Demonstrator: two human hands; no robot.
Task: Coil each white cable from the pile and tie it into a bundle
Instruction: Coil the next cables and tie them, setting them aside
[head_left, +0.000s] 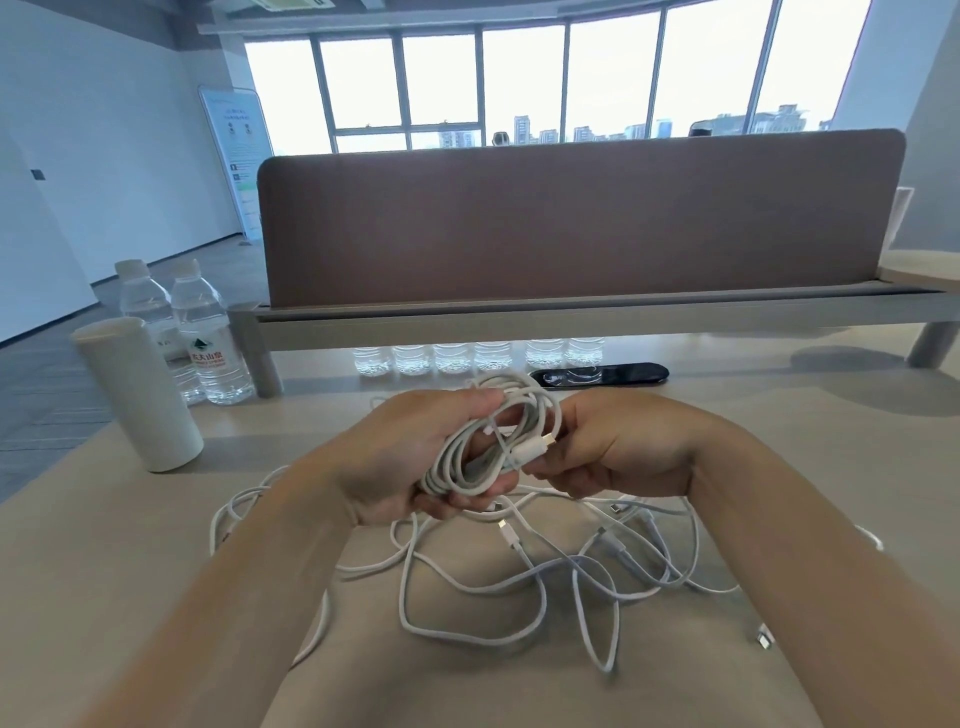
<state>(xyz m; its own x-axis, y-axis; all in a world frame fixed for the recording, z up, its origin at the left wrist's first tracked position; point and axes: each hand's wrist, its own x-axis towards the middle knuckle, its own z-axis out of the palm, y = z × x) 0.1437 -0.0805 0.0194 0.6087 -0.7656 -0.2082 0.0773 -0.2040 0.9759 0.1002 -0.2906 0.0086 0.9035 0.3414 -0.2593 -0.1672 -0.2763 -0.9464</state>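
A white cable wound into a coil is held above the table between both hands. My left hand grips the coil's left side, fingers wrapped through the loops. My right hand pinches the coil's plug end at the right side. Below the hands a loose pile of white cables sprawls tangled over the beige table, with several plugs showing. Part of the pile is hidden under my forearms.
A white cylinder stands at the left, with two water bottles behind it. A brown divider panel on a raised shelf spans the back, several bottles under it. A black flat object lies beyond the hands.
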